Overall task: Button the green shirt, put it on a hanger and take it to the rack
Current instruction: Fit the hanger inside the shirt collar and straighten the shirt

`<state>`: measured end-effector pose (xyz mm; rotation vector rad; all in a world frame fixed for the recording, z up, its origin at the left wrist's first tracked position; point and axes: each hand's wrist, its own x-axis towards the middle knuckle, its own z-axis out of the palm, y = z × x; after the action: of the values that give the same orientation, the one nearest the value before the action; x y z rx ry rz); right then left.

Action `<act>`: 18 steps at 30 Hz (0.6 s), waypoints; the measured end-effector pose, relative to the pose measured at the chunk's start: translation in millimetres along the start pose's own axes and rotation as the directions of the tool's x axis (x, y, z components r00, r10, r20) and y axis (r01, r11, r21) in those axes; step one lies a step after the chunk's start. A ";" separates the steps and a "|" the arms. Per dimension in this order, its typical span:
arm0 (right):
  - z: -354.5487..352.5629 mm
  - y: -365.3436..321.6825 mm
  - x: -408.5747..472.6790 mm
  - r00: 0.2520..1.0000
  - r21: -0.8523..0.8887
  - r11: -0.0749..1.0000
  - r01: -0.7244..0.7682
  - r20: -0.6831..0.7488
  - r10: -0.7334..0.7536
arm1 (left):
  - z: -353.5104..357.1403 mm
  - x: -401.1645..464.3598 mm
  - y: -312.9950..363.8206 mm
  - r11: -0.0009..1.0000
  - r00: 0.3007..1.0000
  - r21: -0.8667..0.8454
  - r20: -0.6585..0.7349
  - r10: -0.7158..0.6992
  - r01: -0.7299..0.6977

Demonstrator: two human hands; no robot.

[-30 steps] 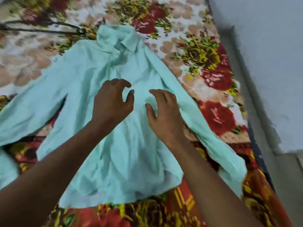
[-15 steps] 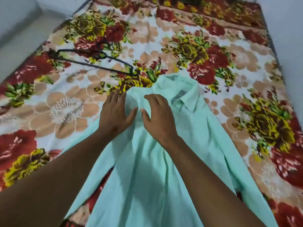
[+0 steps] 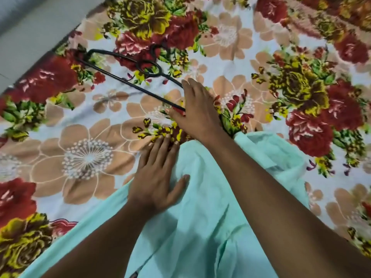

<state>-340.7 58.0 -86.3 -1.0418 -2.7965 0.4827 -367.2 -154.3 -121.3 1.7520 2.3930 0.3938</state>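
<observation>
The green shirt (image 3: 202, 227) lies spread over the lower middle of the frame on a bed covered by a floral bedspread (image 3: 90, 157), its pale fabric wrinkled and running off the bottom edge; the collar (image 3: 267, 149) sits at the centre right, partly hidden behind the right forearm. The left hand (image 3: 156, 177) rests flat on the shirt's upper left part, fingers (image 3: 160, 149) straight and close together, their tips reaching past the fabric edge onto the bedspread, thumb spread out to the right; it holds nothing. Above it, at the middle of the frame, the right hand (image 3: 198, 111) reaches across the bedspread to the near end of a black hanger (image 3: 128, 77). Its thumb lies against the hanger's straight lower bar, and its fingers cover the hanger's end, so whether they are closed round it cannot be told. The hanger stretches from that hand toward the upper left, its hook curling over a red flower. A grey floor (image 3: 30, 33) shows in the upper left corner.
</observation>
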 end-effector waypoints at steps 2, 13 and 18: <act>8.8 2.6 18.3 0.999 -0.045 0.999 -0.024 0.024 0.025 | 4.2 3.7 -1.9 1.000 1.000 -0.015 -0.019 -0.007 0.007; -4.9 -8.5 66.7 0.992 0.011 1.000 -0.012 0.122 0.010 | 15.0 4.1 -10.8 0.997 0.996 -0.069 -0.077 0.041 -0.046; -18.9 7.2 57.0 1.000 0.070 0.997 -0.018 0.019 0.017 | 18.9 5.3 -10.6 0.998 0.996 -0.052 -0.076 0.042 -0.046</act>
<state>-375.2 105.3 -71.0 -1.0531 -2.7666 0.5900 -373.3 -150.0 -142.3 1.8007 2.3736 0.5337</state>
